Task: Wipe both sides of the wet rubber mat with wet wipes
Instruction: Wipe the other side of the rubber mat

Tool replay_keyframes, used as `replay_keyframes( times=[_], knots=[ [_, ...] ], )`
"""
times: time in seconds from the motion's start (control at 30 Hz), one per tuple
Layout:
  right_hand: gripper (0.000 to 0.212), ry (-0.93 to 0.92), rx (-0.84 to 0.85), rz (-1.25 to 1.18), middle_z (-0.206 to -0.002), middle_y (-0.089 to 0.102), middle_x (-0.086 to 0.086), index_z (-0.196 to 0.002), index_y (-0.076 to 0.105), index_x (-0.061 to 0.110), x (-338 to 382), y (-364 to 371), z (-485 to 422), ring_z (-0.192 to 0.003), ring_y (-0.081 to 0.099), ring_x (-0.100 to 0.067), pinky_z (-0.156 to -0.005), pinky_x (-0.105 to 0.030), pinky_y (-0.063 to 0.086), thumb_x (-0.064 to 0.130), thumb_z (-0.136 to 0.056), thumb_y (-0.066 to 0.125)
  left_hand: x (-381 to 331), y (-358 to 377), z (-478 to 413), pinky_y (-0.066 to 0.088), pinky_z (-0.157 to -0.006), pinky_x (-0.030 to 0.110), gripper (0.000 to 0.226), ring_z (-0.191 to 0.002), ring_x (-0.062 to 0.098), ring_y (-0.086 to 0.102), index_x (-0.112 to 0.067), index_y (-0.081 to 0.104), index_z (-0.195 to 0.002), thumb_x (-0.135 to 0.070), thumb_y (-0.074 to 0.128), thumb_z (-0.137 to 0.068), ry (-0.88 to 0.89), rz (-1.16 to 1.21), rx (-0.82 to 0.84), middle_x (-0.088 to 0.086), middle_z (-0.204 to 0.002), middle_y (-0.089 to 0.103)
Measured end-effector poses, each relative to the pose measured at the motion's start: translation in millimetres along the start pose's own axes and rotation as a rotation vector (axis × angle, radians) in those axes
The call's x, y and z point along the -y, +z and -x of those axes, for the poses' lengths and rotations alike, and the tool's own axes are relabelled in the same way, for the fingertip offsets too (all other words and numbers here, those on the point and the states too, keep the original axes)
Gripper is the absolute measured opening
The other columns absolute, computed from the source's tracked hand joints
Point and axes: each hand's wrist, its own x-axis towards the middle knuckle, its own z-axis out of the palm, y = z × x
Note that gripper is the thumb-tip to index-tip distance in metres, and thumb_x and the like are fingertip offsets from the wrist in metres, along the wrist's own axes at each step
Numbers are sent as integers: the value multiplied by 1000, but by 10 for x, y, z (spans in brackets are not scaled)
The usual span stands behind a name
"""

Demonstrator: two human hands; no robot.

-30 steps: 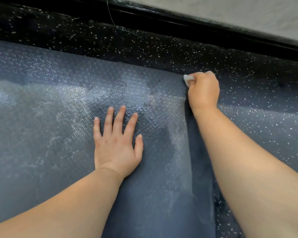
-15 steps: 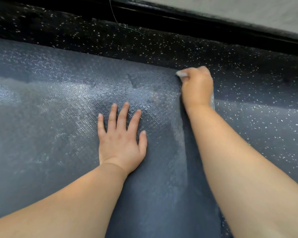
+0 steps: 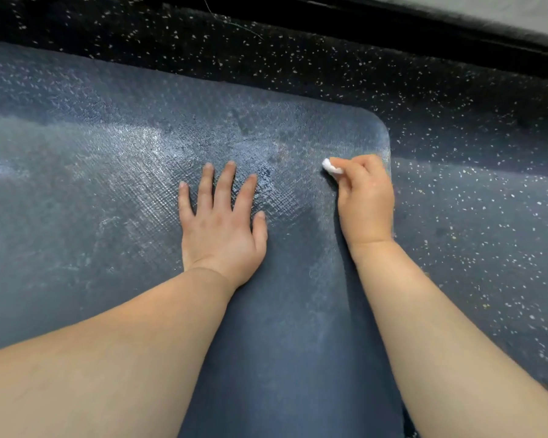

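The right hand (image 3: 366, 200), pinching the white wet wipe (image 3: 332, 166), has drawn back from the rubber mat's (image 3: 108, 191) far corner; the left hand (image 3: 220, 221) stays flat, fingers spread

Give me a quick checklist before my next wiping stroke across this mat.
1. Left hand flat on the rubber mat, steadying it: ok.
2. Right hand grips the wet wipe: ok.
3. Wipe positioned over the mat, inside its right edge: ok.
4. Wipe pressed onto the surface: cannot tell.
5. Mat lying flat on the speckled floor, far corner not curled: ok.
6. Underside already wiped: cannot tell, it is hidden.
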Motion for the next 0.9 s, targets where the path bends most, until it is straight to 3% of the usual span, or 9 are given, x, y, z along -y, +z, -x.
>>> replay_keyframes(
  times=[0.07,0.23,0.33,0.6,0.7,0.8,0.9],
  knots=[
    [15,6,-45,-17,-87,59,-23,-93,73,1,130,64,204,-79,56,-38,-73,-42,47,-1,-85,60,6,7,5,-8,-112,47,62,-145,27,6,-26,30,-147,-45,22,-88,4,0,0,4,-157,20],
    [15,-102,-9,51,-76,56,-8,-84,72,7,266,-93,1173,-66,51,-27,-64,-27,40,-5,-77,64,26,48,-1,-6,-113,50,57,-145,25,2,-28,25,-148,-44,29,-93,17,17,-13,2,-158,14],
    [20,-138,11,52,-74,56,-7,-81,72,7,240,-179,1490,-62,50,-26,-65,-21,36,-9,-74,62,27,72,7,-5,-113,51,58,-145,27,3,-28,25,-148,-45,30,-93,32,20,-27,3,-158,14],
    [22,-123,-18,-100,-78,58,-16,-91,73,3,261,-174,1465,-71,57,-31,-72,-24,41,3,-85,52,83,18,92,-7,-115,53,59,-145,30,-4,-25,12,-151,-47,21,-97,122,-63,64,7,-159,3],
    [21,-93,-9,-70,-84,60,-18,-95,73,5,254,-144,1456,-76,58,-35,-74,-32,46,-4,-81,59,223,-31,610,-5,-116,50,61,-146,28,-3,-26,10,-151,-50,22,-96,195,-94,111,5,-159,3],
    [21,-62,32,-47,-90,61,-19,-97,73,6,287,-163,1459,-81,58,-37,-75,-28,40,-2,-84,60,378,-66,1411,-8,-115,48,64,-146,26,-6,-28,6,-151,-53,21,-94,235,-109,170,3,-160,-1],
    [21,-2,111,-6,-97,60,-17,-103,72,9,339,-195,1405,-89,56,-37,-76,-27,36,6,-90,56,577,-28,2074,-15,-112,45,63,-145,24,-14,-33,-9,-149,-57,7,-93,218,-146,230,-1,-159,-11]
  ],
)
